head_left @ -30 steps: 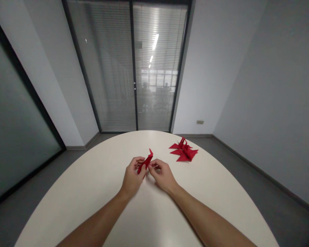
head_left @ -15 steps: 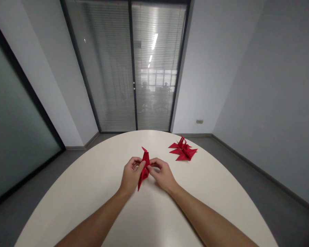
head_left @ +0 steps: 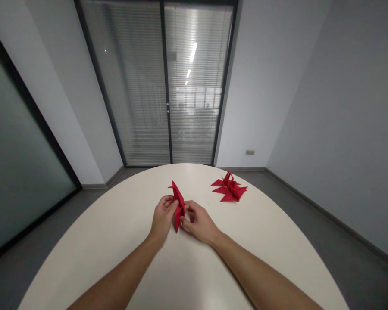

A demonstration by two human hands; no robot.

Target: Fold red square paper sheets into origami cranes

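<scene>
One red paper figure, left hand pinching its left side, right hand gripping its right edge

The left hand partly hides the red folded paper (details blurred)

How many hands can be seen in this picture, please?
2: the left hand holds the red folded paper; the right hand is at its right side. No others show.

Far end of the red folded paper now farther leftward, right grip lower along it
</scene>
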